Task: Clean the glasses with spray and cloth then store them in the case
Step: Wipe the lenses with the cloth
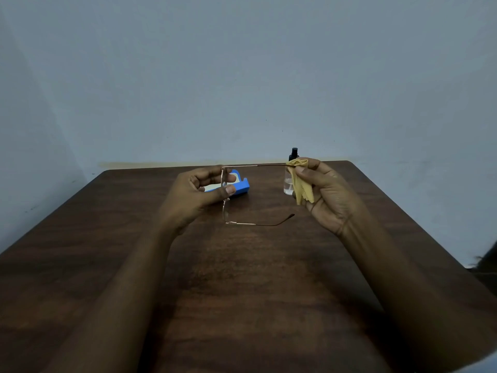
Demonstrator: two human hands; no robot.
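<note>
Currently, left hand (204, 192) grips the glasses (225, 200) at the lens; right hand (320, 189) pinches the cloth (301, 184) around the upper temple tip. Wipe gently without bending it.

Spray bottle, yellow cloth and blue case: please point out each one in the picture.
spray bottle (288, 184), head view, clear body.
yellow cloth (301, 184), head view, hanging part.
blue case (240, 187), head view, right side.

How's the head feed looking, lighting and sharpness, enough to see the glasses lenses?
Head view: dim, flat light, no glare; the glasses lenses are barely visible, only the thin frame reads; the table edges bow from wide-angle distortion; the forearms look soft at the bottom.
</note>
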